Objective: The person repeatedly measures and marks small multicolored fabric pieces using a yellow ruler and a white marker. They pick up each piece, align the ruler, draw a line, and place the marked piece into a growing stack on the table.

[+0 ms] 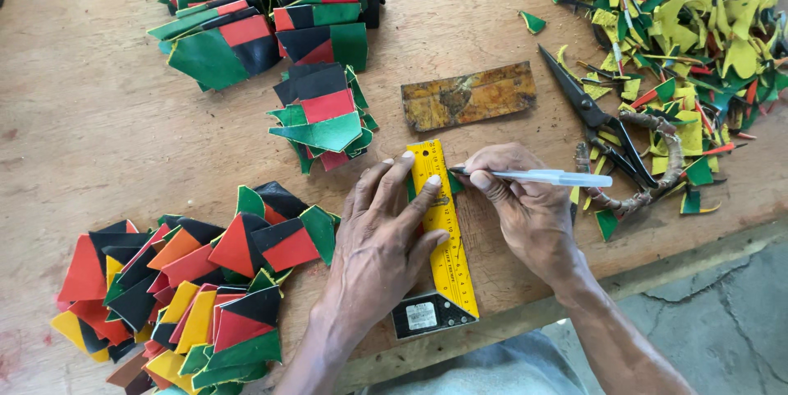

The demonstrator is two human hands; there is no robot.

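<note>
My left hand (382, 239) presses flat on a yellow square ruler (443, 231) with a black base, its fingertips spread along the ruler's left edge. A small green piece (454, 184) lies under the ruler, mostly hidden. My right hand (525, 206) grips a clear white pen (552, 177), its tip touching the ruler's right edge near the top. Both hands rest on the wooden table (98, 116).
Piles of red, green, black and yellow cut pieces lie at lower left (197, 288), centre (324, 116) and top (263, 9). A rusty flat metal plate (468, 95) lies above the ruler. Black scissors with wrapped handles (611, 136) and a scrap heap (689, 26) sit right.
</note>
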